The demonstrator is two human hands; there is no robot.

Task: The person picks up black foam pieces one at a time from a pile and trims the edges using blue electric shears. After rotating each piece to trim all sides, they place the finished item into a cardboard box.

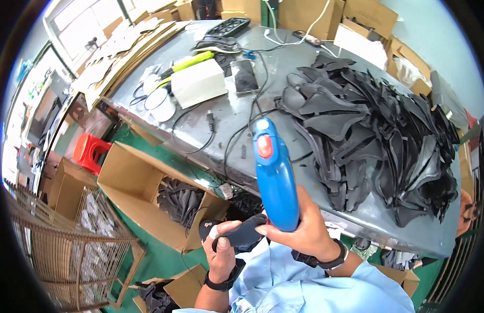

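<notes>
Near the lower middle, my right hand [310, 232] is closed around a blue handheld power tool [278, 190] with a red button. The tool points up and away from me; its exact kind does not show. My left hand [221, 253] grips a curved black padded piece [242, 236] between thumb and fingers. The right thumb reaches this piece's right end, beside the tool's near end. Right of the tool, a large heap of black moulded pieces [336, 115] covers much of the grey table [200, 125].
A white box [199, 83], a white mug [159, 104] and loose cables [210, 122] sit on the table's left part. Below its edge, an open cardboard box [137, 182] holds black pieces. A red stool [90, 151] and a wire cage [69, 245] stand left.
</notes>
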